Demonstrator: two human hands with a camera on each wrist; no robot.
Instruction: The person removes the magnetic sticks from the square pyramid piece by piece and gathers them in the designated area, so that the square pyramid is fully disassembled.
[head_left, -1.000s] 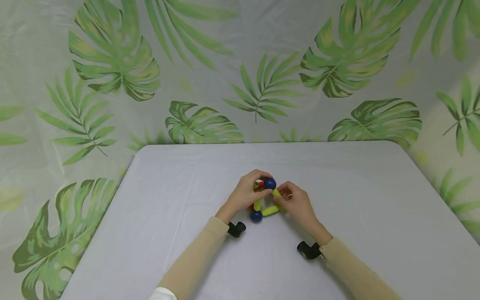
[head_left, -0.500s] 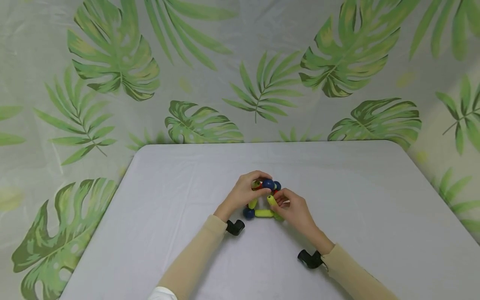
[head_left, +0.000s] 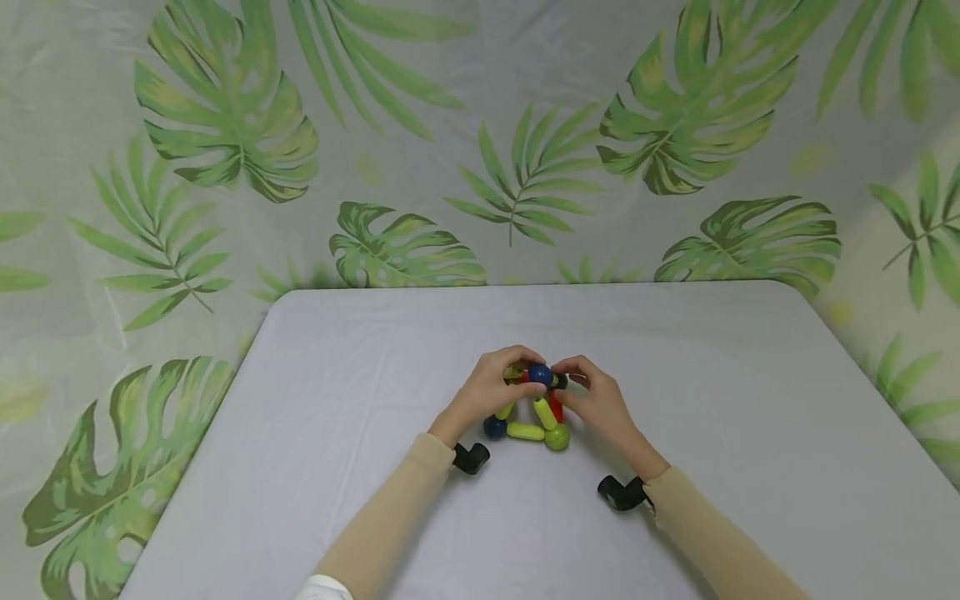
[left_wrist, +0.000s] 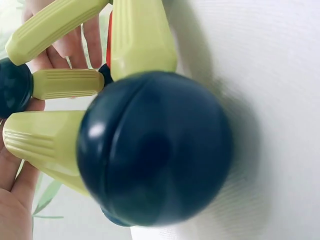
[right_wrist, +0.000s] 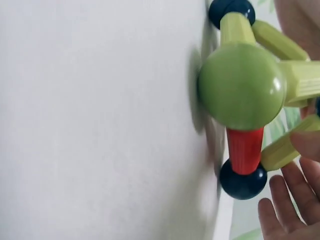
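A toy frame of magnetic rods and balls stands on the table between both hands. At its top, my left hand (head_left: 491,385) pinches a dark blue ball (head_left: 540,374). My right hand (head_left: 597,402) is at the frame's right rear; in the right wrist view its thumb and fingers pinch a yellow-green rod (right_wrist: 281,152) rising from a rear blue ball (right_wrist: 243,179). A green ball (head_left: 557,437) forms the front right corner, with a red rod (right_wrist: 245,150) running back from it. The front left corner is another blue ball (left_wrist: 155,150). My left hand hides the rear left part.
The frame stands on a white-covered table (head_left: 360,500). Behind the table hangs a leaf-patterned cloth (head_left: 405,150). Black wrist cameras (head_left: 471,458) sit below both hands, close to the tabletop.
My right hand has left the front right yellow-green rod, which now leans toward the top ball, and moved back to a rear rod. The frame's base has turned and shifted slightly left.
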